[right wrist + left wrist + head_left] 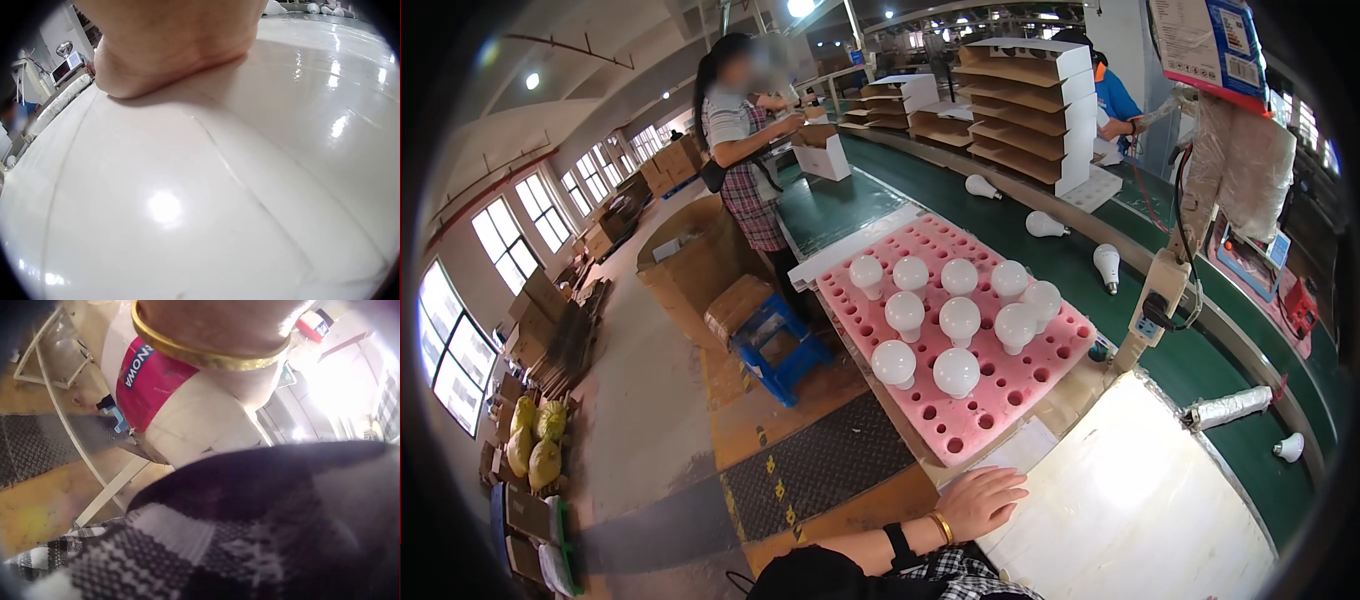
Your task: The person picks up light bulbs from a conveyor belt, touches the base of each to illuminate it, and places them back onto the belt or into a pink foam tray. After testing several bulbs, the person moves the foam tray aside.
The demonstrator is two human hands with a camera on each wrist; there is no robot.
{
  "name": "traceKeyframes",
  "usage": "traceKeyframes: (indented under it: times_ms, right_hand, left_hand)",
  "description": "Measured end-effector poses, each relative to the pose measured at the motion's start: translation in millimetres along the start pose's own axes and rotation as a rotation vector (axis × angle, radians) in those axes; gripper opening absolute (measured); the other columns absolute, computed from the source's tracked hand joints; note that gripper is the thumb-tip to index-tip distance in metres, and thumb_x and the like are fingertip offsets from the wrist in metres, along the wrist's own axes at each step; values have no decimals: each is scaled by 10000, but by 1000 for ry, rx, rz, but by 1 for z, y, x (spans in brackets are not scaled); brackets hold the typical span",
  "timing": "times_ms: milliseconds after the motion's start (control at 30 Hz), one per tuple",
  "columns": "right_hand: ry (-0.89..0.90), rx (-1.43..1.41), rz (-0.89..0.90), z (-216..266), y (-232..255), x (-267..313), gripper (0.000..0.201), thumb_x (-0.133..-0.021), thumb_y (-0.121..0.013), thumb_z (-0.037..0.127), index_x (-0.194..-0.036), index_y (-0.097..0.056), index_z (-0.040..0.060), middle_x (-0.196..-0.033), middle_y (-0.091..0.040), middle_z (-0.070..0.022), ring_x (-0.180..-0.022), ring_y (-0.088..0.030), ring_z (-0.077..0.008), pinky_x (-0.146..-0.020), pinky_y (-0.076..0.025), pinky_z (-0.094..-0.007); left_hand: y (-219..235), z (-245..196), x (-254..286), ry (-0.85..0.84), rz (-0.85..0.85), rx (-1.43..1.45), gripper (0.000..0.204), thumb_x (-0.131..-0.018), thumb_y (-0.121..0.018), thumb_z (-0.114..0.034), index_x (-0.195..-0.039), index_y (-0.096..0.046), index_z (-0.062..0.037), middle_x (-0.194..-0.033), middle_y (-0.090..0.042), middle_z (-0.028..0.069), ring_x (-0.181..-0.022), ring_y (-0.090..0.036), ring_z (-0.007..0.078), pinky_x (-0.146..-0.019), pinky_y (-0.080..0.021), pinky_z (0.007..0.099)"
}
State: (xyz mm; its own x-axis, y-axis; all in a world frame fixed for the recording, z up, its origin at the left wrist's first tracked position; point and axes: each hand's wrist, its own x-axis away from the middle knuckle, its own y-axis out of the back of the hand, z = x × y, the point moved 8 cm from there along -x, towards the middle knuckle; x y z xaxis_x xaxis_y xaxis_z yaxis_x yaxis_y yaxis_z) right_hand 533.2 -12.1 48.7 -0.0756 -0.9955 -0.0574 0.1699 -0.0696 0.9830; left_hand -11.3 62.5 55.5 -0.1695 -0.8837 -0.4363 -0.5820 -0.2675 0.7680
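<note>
My left hand, with a gold bangle at its wrist, lies at the near edge of a white worktop. Its fingers are extended and it holds nothing. In the left wrist view only the wrist and the bangle show. The right wrist view has the heel of my right hand on the glossy white surface; its fingers are hidden, and the head view leaves this hand out. Beyond the left hand, a pink foam tray bears several white light bulbs standing upright.
Several loose bulbs lie on the green conveyor to the right. A post with a power socket rises beside the tray. A blue stool stands left. Ahead, a person works near white cardboard boxes.
</note>
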Motion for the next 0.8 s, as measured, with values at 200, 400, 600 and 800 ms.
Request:
traceKeyframes:
  times_ms: [200, 400, 600, 800]
  right_hand:
    - [13, -2, -82, -7, -4, 2, 552, -1002, -374, 367, -1379, -395, -35, -1423, -393, -232, -1341, -329, -384, -1128, -234, -452]
    - [-21, -2, -89, -13, -7, 1, 564, -994, -379, 401, -1368, -418, -19, -1414, -406, -231, -1332, -345, -382, -1121, -246, -460]
    - [-10, -4, -107, -5, -2, 1, 545, -990, -394, 380, -1365, -423, -16, -1411, -410, -229, -1330, -347, -383, -1123, -242, -459]
    - [-69, -7, -75, -1, 1, 1, 509, -979, -418, 314, -1366, -422, -17, -1421, -397, -230, -1336, -336, -378, -1126, -232, -456]
  left_hand:
    - [1, -1, -1, 4, -7, 2, 248, -820, -617, -139, -1065, -651, -123, -1173, -631, 41, -1152, -554, 222, -987, -418, 375]
    - [1, -2, -2, -10, -23, -13, 246, -811, -628, -128, -1055, -655, -122, -1149, -641, 40, -1135, -565, 224, -970, -431, 371]
    - [1, -3, -3, -10, -23, -7, 234, -801, -638, -121, -1033, -662, -123, -1146, -643, 40, -1118, -574, 227, -960, -438, 365]
    - [2, -3, -4, -16, -24, -15, 230, -797, -642, -121, -1026, -667, -123, -1143, -645, 35, -1103, -582, 223, -946, -447, 363]
